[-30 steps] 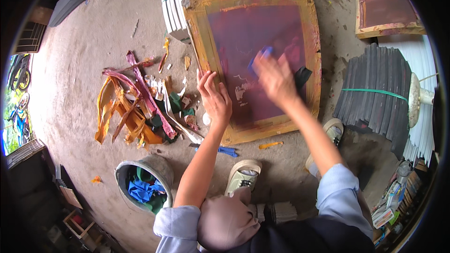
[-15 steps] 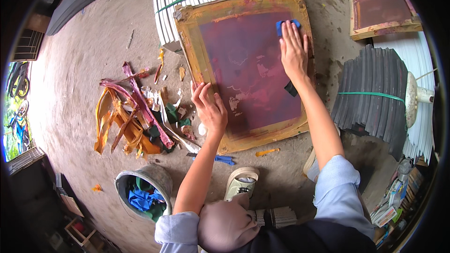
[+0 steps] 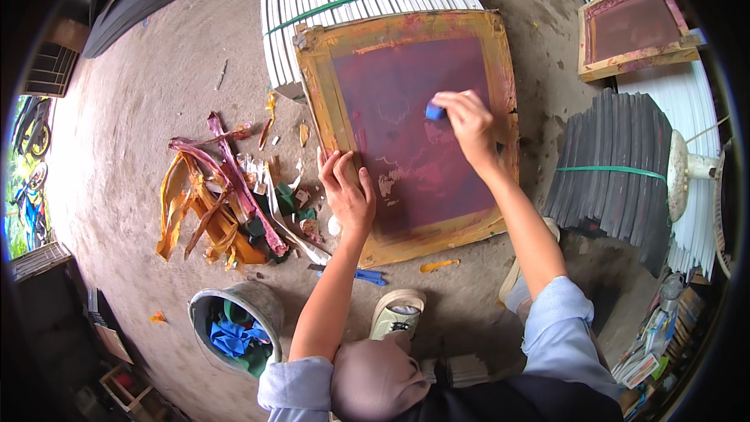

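A screen printing frame (image 3: 406, 254) leans at a tilt in front of me. Its wooden border is stained ochre, and its mesh (image 3: 426, 180) is purple-red with pale line marks. Pinched in my right hand (image 3: 469, 121), a small bunched blue cloth (image 3: 435, 111) is over the upper right-middle of the mesh; whether it touches cannot be made out. My left hand (image 3: 348, 191) rests on the frame's left edge, fingers bent a little and apart. The frame's upper end lies against a stack of white sheets (image 3: 283, 39) bound with green strap.
Torn orange and pink tape strips (image 3: 211, 203) lie on the concrete floor at left. Nearer stands a grey bucket (image 3: 269, 305) holding blue and green cloths. A blue cutter (image 3: 370, 276) lies below the frame. At right are a strapped dark stack (image 3: 605, 187) and another framed screen (image 3: 637, 23).
My right hand has moved down and left from the frame's upper right corner, going from flat on the blue cloth to pinching it. My left hand stays on the left edge.
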### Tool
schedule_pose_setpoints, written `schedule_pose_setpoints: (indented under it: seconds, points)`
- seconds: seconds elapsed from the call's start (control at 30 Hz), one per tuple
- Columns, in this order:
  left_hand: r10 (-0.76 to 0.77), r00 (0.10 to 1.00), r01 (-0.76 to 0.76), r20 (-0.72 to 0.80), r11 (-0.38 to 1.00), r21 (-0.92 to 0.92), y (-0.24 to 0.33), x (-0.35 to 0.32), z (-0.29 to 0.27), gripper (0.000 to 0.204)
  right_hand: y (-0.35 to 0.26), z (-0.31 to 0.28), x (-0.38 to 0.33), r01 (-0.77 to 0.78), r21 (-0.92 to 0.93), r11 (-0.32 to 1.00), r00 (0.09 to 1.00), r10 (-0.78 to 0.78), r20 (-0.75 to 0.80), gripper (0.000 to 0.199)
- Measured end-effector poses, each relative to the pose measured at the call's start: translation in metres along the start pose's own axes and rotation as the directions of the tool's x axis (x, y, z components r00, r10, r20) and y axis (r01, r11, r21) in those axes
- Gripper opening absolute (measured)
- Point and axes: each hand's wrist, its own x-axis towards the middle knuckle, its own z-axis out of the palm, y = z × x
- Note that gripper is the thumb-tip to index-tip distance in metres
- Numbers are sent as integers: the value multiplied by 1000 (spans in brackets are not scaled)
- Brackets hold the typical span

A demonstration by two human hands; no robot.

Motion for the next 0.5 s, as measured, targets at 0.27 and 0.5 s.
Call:
schedule_pose_setpoints:
  seconds: [0.27,0.5]
  points:
    - [-2,1000,2,23,1000,5,2,-1,0,33,32,-14,29,-502,-7,865,862,499,-88,21]
    - [4,1000,-4,17,1000,5,1,0,-1,33,13,-4,6,-210,-277,937,978,206,-43,35]
